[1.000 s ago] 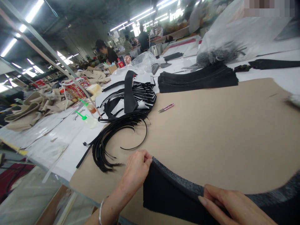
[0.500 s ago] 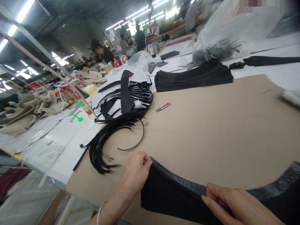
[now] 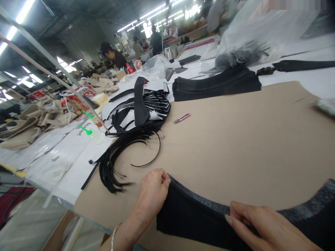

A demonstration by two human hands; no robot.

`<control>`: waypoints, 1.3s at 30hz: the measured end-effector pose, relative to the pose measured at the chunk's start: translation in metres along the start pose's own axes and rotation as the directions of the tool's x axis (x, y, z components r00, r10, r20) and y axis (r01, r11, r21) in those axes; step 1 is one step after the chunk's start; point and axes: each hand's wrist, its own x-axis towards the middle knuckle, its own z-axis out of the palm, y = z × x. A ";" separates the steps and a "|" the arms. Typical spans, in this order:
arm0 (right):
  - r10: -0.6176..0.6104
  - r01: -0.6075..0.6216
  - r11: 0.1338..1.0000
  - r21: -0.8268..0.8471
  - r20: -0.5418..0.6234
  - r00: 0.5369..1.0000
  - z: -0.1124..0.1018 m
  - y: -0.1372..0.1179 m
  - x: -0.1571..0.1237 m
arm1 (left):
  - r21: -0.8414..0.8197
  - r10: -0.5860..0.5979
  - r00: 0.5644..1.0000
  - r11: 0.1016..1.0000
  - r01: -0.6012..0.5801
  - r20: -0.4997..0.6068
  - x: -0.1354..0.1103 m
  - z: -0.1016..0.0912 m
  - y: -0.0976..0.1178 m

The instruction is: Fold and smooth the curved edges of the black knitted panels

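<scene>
A curved black fabric piece (image 3: 193, 219) with a fuzzy grey edge lies at the near side of a brown cardboard sheet (image 3: 235, 143). My left hand (image 3: 153, 191) pinches the piece's left corner with closed fingers. My right hand (image 3: 264, 228) rests along its upper edge further right, fingers together and curled over the edge. A bracelet sits on my left wrist.
A bundle of thin black curved strips (image 3: 117, 153) lies left of my left hand. Pink thread snips (image 3: 181, 118) rest on the cardboard. Behind are black-and-white cut pieces (image 3: 146, 104), a stack of black curved pieces (image 3: 217, 85), plastic bags, beige fabric (image 3: 28, 122) and people at far tables.
Almost nothing moved. The view shifted slightly, and both hands keep their hold on the black piece's edge.
</scene>
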 end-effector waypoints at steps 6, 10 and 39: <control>0.053 -0.052 0.998 -0.035 0.049 0.997 -0.001 -0.002 0.002 | 0.010 0.001 1.000 1.000 -0.001 -0.005 0.002 0.002 -0.002; 0.081 -0.078 0.996 -0.036 0.073 0.994 -0.002 -0.005 0.001 | 0.020 0.003 1.000 1.000 -0.003 -0.013 0.001 0.004 -0.002; 0.126 -0.122 0.974 -0.189 0.010 0.992 -0.009 -0.023 -0.004 | 0.131 0.029 0.997 0.991 -0.020 -0.065 -0.006 0.012 0.000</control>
